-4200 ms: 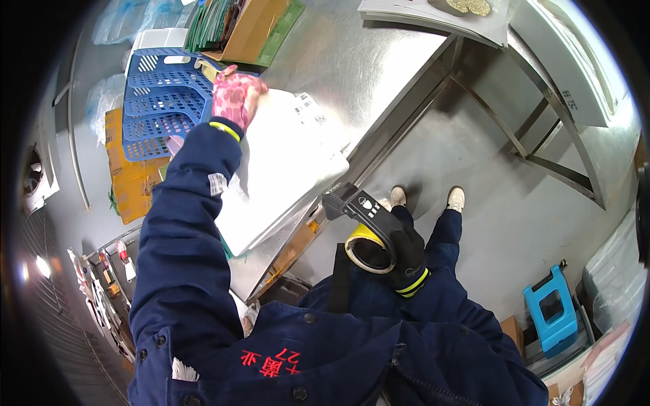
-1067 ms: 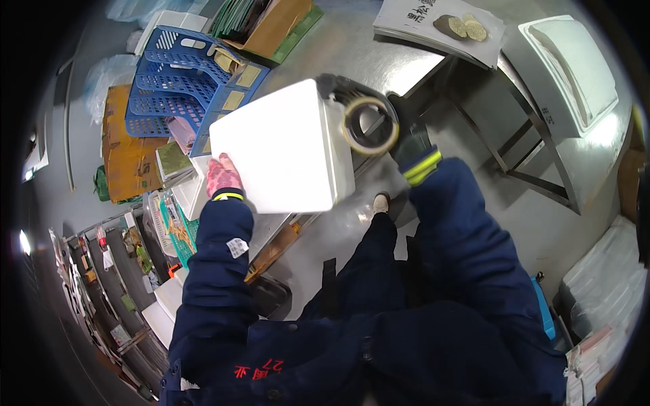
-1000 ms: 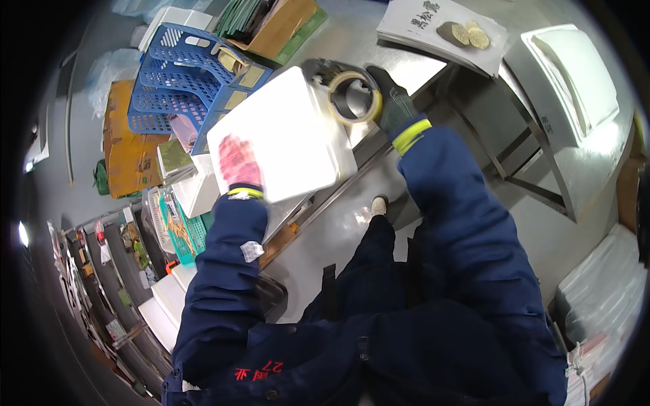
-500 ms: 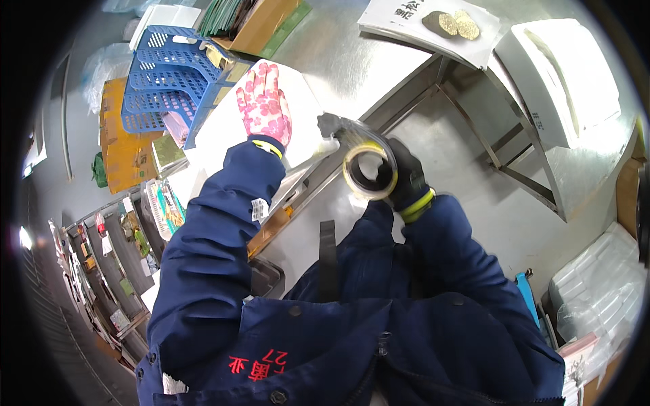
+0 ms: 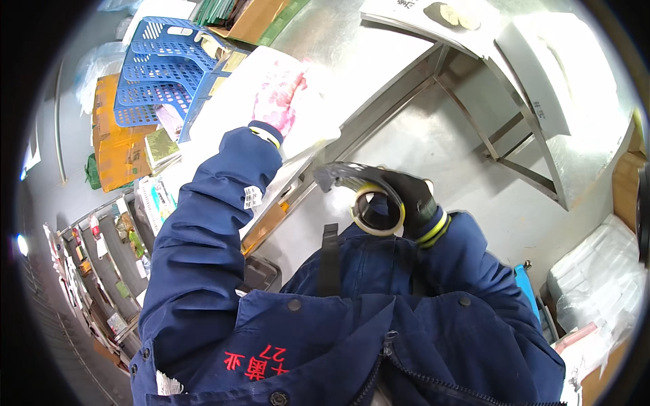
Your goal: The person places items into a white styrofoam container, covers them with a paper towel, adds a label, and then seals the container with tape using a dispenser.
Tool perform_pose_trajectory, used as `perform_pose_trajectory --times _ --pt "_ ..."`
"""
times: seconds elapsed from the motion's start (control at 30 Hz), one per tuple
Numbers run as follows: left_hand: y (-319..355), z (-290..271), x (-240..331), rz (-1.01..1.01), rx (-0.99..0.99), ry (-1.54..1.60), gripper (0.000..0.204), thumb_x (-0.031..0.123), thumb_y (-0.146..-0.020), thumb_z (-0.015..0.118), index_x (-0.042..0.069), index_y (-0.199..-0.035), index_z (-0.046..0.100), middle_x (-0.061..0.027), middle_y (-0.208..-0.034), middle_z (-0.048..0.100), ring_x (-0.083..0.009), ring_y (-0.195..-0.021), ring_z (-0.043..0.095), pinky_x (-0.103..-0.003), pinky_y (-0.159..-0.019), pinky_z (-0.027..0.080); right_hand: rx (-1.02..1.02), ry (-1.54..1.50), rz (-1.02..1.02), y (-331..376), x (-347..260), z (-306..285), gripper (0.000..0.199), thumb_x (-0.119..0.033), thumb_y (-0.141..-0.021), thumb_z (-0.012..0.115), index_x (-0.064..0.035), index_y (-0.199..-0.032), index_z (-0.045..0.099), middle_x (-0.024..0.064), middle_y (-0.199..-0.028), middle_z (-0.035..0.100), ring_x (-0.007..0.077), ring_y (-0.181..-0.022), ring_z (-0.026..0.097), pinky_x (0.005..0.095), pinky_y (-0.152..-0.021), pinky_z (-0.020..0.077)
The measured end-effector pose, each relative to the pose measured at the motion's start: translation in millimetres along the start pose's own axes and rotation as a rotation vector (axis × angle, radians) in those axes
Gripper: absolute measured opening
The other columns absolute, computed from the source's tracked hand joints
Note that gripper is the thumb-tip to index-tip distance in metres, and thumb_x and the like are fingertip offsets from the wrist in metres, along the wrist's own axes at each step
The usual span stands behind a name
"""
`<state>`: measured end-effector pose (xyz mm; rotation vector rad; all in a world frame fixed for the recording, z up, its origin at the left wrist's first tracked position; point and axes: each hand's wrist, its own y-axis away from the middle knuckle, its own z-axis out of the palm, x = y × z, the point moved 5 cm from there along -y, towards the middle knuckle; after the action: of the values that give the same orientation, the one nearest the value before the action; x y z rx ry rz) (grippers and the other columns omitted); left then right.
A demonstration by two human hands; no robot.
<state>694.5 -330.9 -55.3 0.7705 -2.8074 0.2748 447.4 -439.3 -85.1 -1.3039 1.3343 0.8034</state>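
My left hand, in a pink-and-white patterned glove, lies on a white flat-topped thing at the table's edge. Its fingers look stretched out flat, though glare washes out their tips. Nothing shows in that hand. My right hand, in a black glove, grips a tape dispenser in front of my body, below the table edge. A roll of tape sits on the dispenser, its ring facing me. The dispenser's grey head points left, apart from the white thing.
Left of my left hand stands a blue perforated plastic rack, beside a brown cardboard box. A metal table stretches ahead. On its right stand a white box and papers with a round sample picture. Wrapped plastic packs lie lower right.
My right hand has come down and slightly right with the tape dispenser, away from the white thing. My left hand has turned a little to the right on it.
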Motion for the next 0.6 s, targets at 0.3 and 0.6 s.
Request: perform_pose_trajectory --times 0.3,0.6 --pt "1.4 0.0 -8.4 0.088 0.183 0.17 0.029 0.001 -0.08 0.054 0.009 -0.107 0.06 -0.0095 -0.082 0.061 -0.0292 -0.08 0.058 -0.038 -0.076 0.047 -0.184 -0.263 0.581 -31.2 4.8 29.3 0.031 -0.026 -0.073 0.07 -0.0007 -0.09 0.066 0.0107 -0.076 0.066 0.0162 -0.068 0.062 0.0297 -0.061 0.0493" --pt "68.2 -37.5 38.4 -0.237 0.25 0.011 0.085 0.05 -0.062 0.07 0.0 -0.126 0.044 -0.0188 -0.134 0.04 -0.0367 -0.128 0.031 -0.051 -0.105 0.021 0.105 0.743 0.066 -163.2 45.5 -19.6 0.026 -0.028 -0.076 0.064 -0.0067 -0.088 0.055 0.0176 -0.073 0.06 0.038 -0.07 0.058 0.0452 -0.065 0.0478"
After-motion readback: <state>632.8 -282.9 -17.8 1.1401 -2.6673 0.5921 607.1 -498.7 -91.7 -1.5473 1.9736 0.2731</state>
